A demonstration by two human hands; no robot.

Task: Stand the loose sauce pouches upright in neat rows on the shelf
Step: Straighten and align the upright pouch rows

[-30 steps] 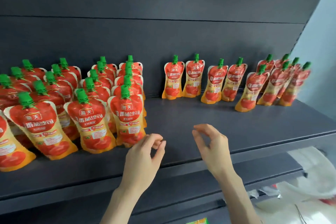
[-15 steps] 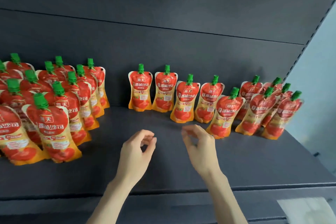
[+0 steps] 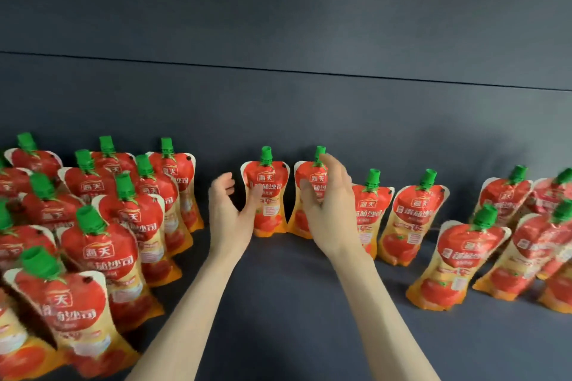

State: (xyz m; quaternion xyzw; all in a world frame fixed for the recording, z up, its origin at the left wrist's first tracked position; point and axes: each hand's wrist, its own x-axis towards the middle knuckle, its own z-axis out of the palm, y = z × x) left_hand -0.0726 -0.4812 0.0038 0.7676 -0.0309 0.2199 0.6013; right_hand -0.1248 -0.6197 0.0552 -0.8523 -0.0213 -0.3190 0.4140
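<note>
Red and orange sauce pouches with green caps stand on a dark shelf [image 3: 294, 303]. A dense block of pouches [image 3: 102, 250] in rows fills the left. At the back middle stand two pouches side by side. My left hand [image 3: 229, 210] is beside the left one [image 3: 269, 192], fingers loosely spread, its thumb at the pouch's left edge. My right hand [image 3: 331, 204] grips the right one [image 3: 310, 175], thumb on its front and index finger up by the cap. Both pouches are upright.
Two more upright pouches [image 3: 405, 219] stand just right of my right hand. A looser cluster of leaning pouches [image 3: 464, 257] fills the right end. The shelf's dark back wall [image 3: 278, 108] rises behind everything.
Both hands have reached forward from the middle of the shelf to the two back pouches. The right hand has closed on one. The view has moved in closer.
</note>
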